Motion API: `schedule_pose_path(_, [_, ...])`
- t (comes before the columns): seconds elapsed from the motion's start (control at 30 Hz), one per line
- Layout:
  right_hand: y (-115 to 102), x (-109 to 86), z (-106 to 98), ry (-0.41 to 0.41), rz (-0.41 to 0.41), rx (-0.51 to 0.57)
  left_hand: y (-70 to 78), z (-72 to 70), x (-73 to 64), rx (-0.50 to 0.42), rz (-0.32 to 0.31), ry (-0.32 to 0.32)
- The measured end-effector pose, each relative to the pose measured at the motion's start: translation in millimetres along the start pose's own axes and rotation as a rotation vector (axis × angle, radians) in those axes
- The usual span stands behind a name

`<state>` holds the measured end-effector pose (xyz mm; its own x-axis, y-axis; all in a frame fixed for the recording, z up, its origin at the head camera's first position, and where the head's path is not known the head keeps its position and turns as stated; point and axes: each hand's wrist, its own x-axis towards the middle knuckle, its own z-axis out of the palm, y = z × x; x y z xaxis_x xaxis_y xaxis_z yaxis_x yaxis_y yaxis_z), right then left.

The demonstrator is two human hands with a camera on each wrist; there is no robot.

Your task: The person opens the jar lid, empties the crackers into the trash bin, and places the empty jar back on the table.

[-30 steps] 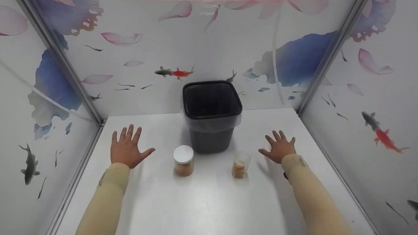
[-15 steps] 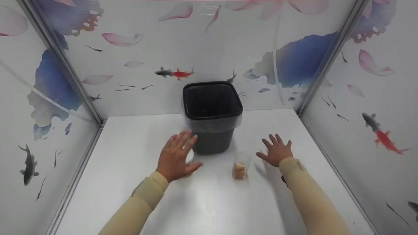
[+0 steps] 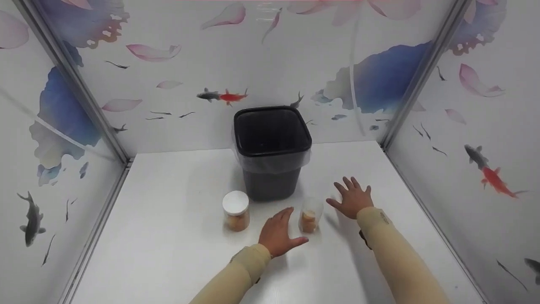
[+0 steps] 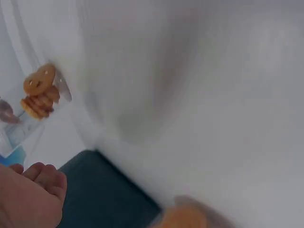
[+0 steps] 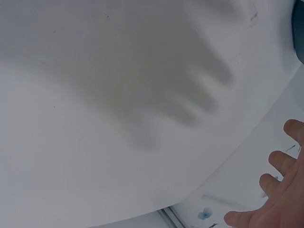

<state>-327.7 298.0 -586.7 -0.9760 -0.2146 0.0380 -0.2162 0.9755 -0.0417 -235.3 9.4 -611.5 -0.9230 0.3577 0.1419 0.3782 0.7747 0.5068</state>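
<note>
In the head view a clear container (image 3: 309,219) with round biscuits (image 4: 42,92) inside stands on the white table, right of the middle. My left hand (image 3: 278,232) is just left of it, thumb and fingers spread apart, holding nothing. To the container's right, my right hand (image 3: 352,200) hovers with fingers spread, its shadow on the table in the right wrist view. A clear jar (image 3: 237,219) with a white lid (image 3: 236,202) and brownish contents stands upright left of my left hand.
A black bin (image 3: 272,181) with a clear liner stands behind the jar and the container, against the back wall (image 3: 181,131). Patterned panels with metal corner rails (image 3: 80,90) enclose the white table (image 3: 168,236) on three sides.
My left hand has moved from the far left, past the lidded jar, to beside the clear container. My right hand has shifted slightly left and nearer. The jar, container and bin stay in place.
</note>
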Motion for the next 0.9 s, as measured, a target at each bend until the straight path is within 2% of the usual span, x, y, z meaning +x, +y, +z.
schedule_pose_path(0.1, [-0.7,-3.3,5.6,-0.009,0.020,0.025,12.8,23.2,6.9,-0.175,-0.125,-0.050])
schedule_pose_path(0.17, [-0.7,-5.8,7.9,-0.015,0.031,0.038,21.7,34.5,11.0,-0.256,-0.179,-0.047])
schedule_pose_path(0.27, [-1.2,-9.0,8.4,-0.016,0.038,0.064,31.9,45.3,17.5,-0.340,-0.254,0.023])
schedule_pose_path(0.37, [-2.9,-10.0,6.4,-0.005,0.042,0.088,35.3,50.0,25.8,-0.361,-0.302,0.107])
schedule_pose_path(0.47, [-5.6,-9.3,3.9,0.006,0.043,0.104,33.7,52.1,34.7,-0.362,-0.301,0.135])
schedule_pose_path(0.67, [-10.8,-6.9,-1.7,0.014,0.046,0.123,28.9,54.1,49.8,-0.416,-0.283,0.101])
schedule_pose_path(0.9, [-19.6,-10.5,-10.1,0.038,-0.021,0.253,28.5,57.0,56.4,-0.421,-0.274,0.099])
